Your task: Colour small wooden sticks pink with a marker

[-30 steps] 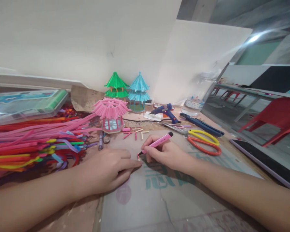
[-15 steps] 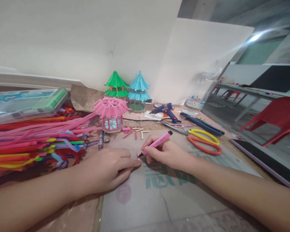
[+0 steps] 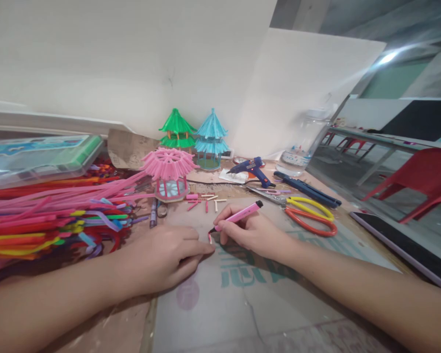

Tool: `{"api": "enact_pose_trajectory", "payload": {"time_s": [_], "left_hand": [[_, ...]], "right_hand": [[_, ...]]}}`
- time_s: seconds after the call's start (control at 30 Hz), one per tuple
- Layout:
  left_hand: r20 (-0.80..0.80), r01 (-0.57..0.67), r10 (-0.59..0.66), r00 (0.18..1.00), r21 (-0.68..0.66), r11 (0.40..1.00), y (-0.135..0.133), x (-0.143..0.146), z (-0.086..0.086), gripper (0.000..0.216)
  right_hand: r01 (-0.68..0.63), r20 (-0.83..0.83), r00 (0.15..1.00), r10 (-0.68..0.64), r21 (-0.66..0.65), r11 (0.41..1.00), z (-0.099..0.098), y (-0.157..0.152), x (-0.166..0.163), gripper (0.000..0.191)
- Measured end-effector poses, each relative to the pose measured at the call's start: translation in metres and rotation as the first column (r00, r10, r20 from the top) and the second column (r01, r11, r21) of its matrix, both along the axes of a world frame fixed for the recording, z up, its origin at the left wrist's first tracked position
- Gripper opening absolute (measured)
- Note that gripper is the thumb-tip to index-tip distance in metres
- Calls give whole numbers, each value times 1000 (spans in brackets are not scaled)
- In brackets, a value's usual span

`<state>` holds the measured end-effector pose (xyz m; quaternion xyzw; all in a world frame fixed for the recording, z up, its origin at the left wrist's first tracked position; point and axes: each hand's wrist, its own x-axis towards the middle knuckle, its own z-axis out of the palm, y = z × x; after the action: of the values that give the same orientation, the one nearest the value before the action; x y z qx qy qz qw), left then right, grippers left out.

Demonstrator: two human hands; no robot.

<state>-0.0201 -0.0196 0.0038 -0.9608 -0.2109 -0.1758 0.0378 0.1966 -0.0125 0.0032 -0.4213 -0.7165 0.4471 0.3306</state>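
A pink marker (image 3: pixel 242 213) is gripped between the thumb and fingers of my right hand (image 3: pixel 252 234). Its dark tip meets the upper end of a short thin stick (image 3: pixel 210 239), part pink and part pale. With its index fingertip, my left hand (image 3: pixel 174 255) holds the stick's lower end against the grey printed sheet (image 3: pixel 279 314); the other fingers are bent beneath. Beyond the hands lie several short stick pieces (image 3: pixel 207 206), some pink and some pale, beside a pink marker cap (image 3: pixel 191 197). A pink pavilion model (image 3: pixel 170 169) stands just behind them.
Bundled pipe cleaners (image 3: pixel 51 215) and a plastic case (image 3: pixel 40 157) fill the left. Green (image 3: pixel 175 128) and blue (image 3: pixel 212 132) pavilion models stand at the wall. Rightward are a glue gun (image 3: pixel 253 169), scissors (image 3: pixel 310 215), a dark-blue handled tool (image 3: pixel 306 189), a bottle (image 3: pixel 296 159) and a phone (image 3: pixel 404 247).
The marker tip has shifted slightly up and left along the stick, to its far end. More pink shows on the stick. My left hand has stayed put.
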Motion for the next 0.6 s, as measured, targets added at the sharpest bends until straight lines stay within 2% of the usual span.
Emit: {"api": "enact_pose_trajectory", "payload": {"time_s": [0.23, 0.6], "left_hand": [[1, 11, -11, 1000, -7, 1000, 0, 1, 1, 31], [-1, 7, -7, 1000, -6, 1000, 0, 1, 1, 31]], "right_hand": [[34, 23, 999, -34, 25, 999, 0, 0, 0, 8], [-4, -6, 1000, 4, -5, 1000, 0, 0, 0, 9]]}}
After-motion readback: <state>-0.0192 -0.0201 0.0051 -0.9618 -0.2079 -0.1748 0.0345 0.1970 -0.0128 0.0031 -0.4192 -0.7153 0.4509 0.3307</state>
